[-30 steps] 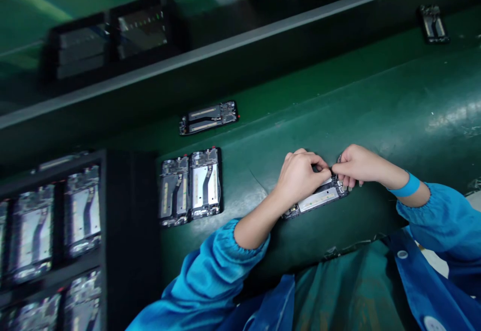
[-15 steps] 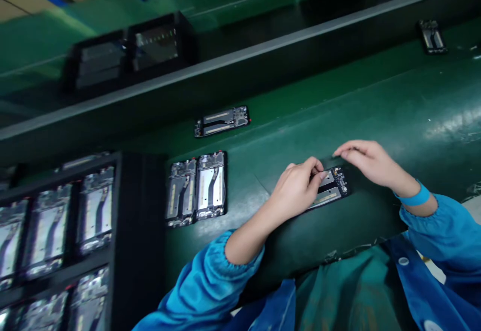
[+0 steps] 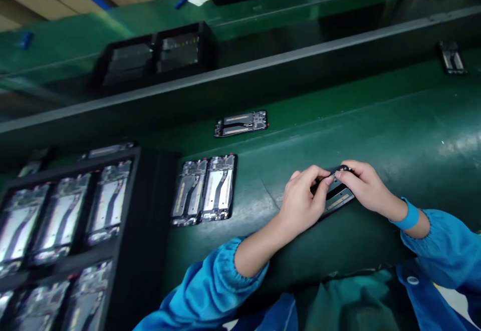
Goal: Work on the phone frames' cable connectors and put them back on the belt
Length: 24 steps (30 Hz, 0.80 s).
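An opened phone frame (image 3: pixel 337 195) lies on the green bench surface in front of me. My left hand (image 3: pixel 303 202) rests on its left part, fingers curled and pinched at its top edge. From the other side my right hand (image 3: pixel 364 186) meets it, thumb and fingers pinched on a small dark part at that same edge. What the fingertips hold is too small to name. Both wrists come out of blue sleeves, and the right one wears a blue band (image 3: pixel 409 216).
Two more phone frames (image 3: pixel 205 189) lie side by side to the left, and a single one (image 3: pixel 241 123) farther back. A black tray (image 3: pixel 63 221) at the left holds several frames. Another black tray (image 3: pixel 154 58) sits beyond a grey rail. A lone frame (image 3: pixel 452 58) lies far right.
My right hand, lifted and spread half a second ago, has come back down to pinch at the frame's top edge. The left hand stayed on the frame. The view has shifted slightly.
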Motion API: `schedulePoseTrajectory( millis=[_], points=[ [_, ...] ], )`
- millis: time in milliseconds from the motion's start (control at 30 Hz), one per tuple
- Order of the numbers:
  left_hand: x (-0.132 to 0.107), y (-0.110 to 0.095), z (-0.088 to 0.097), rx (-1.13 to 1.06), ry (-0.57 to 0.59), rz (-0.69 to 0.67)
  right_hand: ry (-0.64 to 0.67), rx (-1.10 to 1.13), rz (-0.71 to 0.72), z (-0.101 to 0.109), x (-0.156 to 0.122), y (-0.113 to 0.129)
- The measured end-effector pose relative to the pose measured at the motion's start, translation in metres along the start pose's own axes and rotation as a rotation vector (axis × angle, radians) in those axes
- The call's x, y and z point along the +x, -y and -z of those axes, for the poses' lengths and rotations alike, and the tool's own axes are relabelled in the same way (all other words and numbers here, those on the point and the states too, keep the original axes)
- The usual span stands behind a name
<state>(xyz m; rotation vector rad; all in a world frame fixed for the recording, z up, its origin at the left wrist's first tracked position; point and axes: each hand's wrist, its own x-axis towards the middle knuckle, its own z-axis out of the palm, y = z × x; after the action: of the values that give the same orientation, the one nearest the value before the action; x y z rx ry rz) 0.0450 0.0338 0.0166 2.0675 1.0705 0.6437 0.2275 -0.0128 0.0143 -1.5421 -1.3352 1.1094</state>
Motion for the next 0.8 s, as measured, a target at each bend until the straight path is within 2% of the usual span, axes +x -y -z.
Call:
schedulePoseTrajectory(
  millis=[167, 267, 400, 467, 567, 700, 800],
  points=[
    [0.011, 0.000, -0.009, -0.091, -0.053, 0.065, 0.032, -0.056, 0.037, 0.012, 0.017, -0.002],
    [0.011, -0.003, -0.014, -0.083, -0.093, 0.076, 0.010, -0.080, 0.067, 0.012, 0.019, -0.004],
    [0.008, -0.005, -0.019, -0.007, -0.095, 0.064, -0.077, 0.040, -0.022, 0.005, 0.020, -0.012],
    [0.016, 0.002, -0.015, 0.046, -0.064, 0.066, -0.103, 0.133, -0.083, 0.005, 0.030, -0.017],
    [0.043, 0.031, 0.013, 0.161, -0.083, 0.126, -0.187, 0.260, -0.160, 0.018, 0.063, -0.024],
    [0.091, 0.079, 0.091, 0.344, -0.259, 0.420, -0.320, 0.417, -0.279, 0.039, 0.119, -0.029],
    [0.118, 0.098, 0.140, 0.409, -0.304, 0.623, -0.335, 0.512, -0.331, 0.043, 0.149, -0.028]
  ],
)
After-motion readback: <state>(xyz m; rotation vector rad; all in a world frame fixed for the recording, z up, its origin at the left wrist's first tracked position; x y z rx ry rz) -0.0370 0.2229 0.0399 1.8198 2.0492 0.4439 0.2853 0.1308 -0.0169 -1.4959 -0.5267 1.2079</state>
